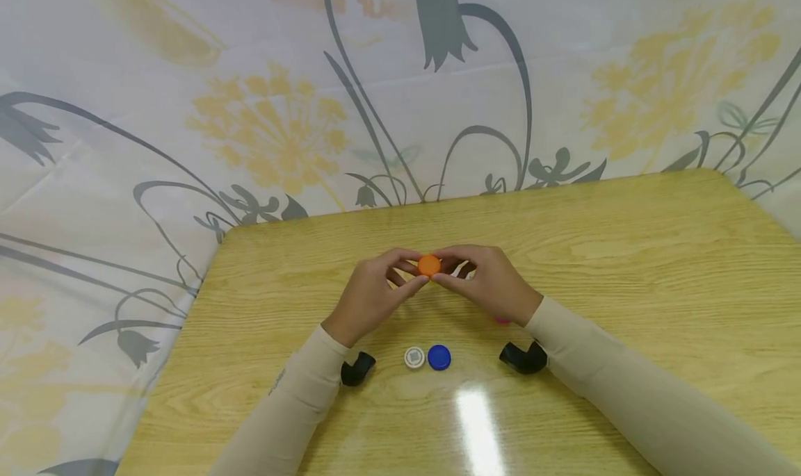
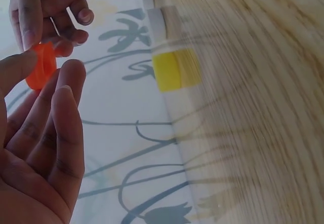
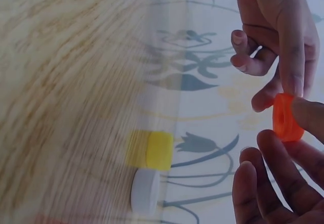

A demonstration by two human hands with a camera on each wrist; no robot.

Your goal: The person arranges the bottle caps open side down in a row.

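An orange bottle cap [image 1: 429,265] is held up above the table, between both hands. My left hand [image 1: 374,292] pinches its left side with thumb and fingers, while my right hand [image 1: 491,280] pinches the right side. In the head view its round flat face shows; the right wrist view shows the hollow underside of the cap [image 3: 286,118]. Nearer to me on the table, a white cap [image 1: 414,357] lies beside a blue cap [image 1: 439,357]. A yellow cap [image 2: 167,71] stands on the table in the left wrist view, hidden in the head view.
Another white cap [image 3: 145,191] is near the yellow one. A pink object [image 1: 503,320] is mostly covered by the right wrist. Black curved pieces [image 1: 358,369] show beside both sleeves. Behind the wooden table [image 1: 626,253] hangs a flower-patterned cloth [image 1: 388,59].
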